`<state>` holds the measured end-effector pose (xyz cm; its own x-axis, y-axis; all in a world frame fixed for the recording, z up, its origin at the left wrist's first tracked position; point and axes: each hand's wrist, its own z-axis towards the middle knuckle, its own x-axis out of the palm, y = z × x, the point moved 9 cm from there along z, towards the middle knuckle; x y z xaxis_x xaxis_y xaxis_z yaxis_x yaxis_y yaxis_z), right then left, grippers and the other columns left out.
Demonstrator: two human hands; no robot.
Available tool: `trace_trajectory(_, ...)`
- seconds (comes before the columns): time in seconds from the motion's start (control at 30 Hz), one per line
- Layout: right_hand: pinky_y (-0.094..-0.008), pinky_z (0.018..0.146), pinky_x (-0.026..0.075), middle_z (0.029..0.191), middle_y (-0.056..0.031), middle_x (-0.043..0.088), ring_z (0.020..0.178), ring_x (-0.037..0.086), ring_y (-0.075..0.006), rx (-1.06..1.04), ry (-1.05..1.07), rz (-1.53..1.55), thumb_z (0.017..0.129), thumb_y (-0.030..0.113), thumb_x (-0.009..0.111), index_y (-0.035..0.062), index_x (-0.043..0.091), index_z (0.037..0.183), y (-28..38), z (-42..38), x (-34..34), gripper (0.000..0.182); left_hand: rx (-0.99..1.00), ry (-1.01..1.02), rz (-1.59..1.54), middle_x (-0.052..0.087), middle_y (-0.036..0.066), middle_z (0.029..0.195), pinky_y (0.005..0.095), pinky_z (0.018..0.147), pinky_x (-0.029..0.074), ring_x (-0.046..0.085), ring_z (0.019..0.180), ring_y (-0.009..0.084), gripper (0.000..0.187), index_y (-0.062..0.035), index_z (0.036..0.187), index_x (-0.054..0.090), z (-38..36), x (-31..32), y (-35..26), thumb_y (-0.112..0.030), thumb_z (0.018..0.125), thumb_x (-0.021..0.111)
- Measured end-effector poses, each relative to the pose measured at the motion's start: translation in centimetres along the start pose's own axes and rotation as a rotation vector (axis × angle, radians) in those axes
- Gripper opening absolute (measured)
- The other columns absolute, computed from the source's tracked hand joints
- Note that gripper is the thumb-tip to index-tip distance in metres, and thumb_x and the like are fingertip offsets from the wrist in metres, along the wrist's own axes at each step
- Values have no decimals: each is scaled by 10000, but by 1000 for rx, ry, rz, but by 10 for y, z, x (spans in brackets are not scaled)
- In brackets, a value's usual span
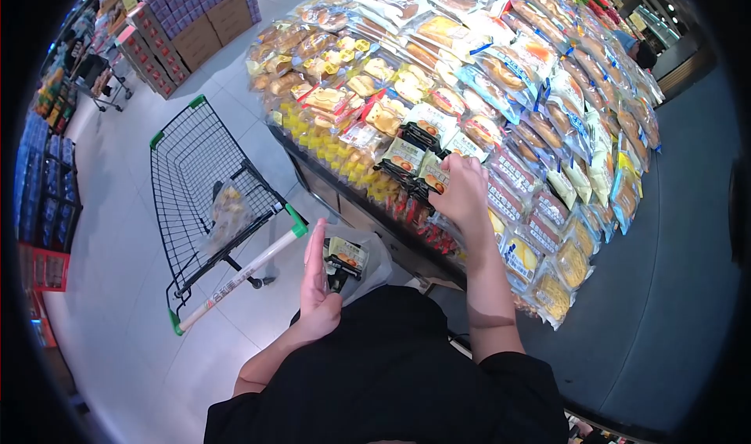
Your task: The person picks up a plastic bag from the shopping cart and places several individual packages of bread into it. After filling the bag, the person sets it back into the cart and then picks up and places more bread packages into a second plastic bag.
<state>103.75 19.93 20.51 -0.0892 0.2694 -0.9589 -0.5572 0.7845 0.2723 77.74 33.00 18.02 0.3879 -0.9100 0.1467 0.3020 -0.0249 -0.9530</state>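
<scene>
My left hand (316,291), fingers stretched up, holds a clear plastic bag (377,270) by its side. Inside the bag lie black-and-cream snack packets (344,258), each printed with round golden pastries. My right hand (464,195) reaches onto the heaped display, its fingers pinched at the edge of a matching snack packet (435,170). Other packets of that kind (403,156) lie just left of it, and the fingers partly cover the gripped one.
A green-and-black shopping cart (211,154) stands at left with a bagged item (229,213) inside. The bread display (422,53) holds many wrapped loaves and buns. Stacked cartons (195,33), another cart (102,84) and a shelf of blue packs (47,186) are farther off.
</scene>
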Motion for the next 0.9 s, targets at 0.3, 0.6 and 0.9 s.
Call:
trace_trajectory(0.3, -316, 906, 484, 1094, -83, 631, 1012, 625, -208, -572, 776, 1137, 671, 100, 787, 29, 634, 1096, 109, -96, 53, 457, -55, -11, -15, 84, 168, 1658, 367, 1221, -6, 23, 1547, 267, 1074, 28, 1579, 107, 4, 4, 5, 86, 539, 370)
trace_trajectory(0.6, -364, 927, 554, 1322, -200, 531, 1105, 620, -299, -380, 319, 937, 792, 217, 804, 12, 542, 1337, 121, -112, 90, 639, -13, 33, 2, 95, 173, 1654, 382, 1224, -29, 22, 1548, 270, 1077, 46, 1570, 116, 3, 16, 7, 45, 528, 387)
trace_trajectory(0.9, -430, 919, 477, 1071, -150, 688, 1033, 591, -335, -75, -186, 100, 734, 201, 810, 44, 659, 1031, -2, 1, -38, 368, -4, 8, -14, 136, 191, 1646, 380, 1224, -54, 21, 1549, 273, 1073, 63, 1557, 163, 2, 10, 8, 19, 516, 420)
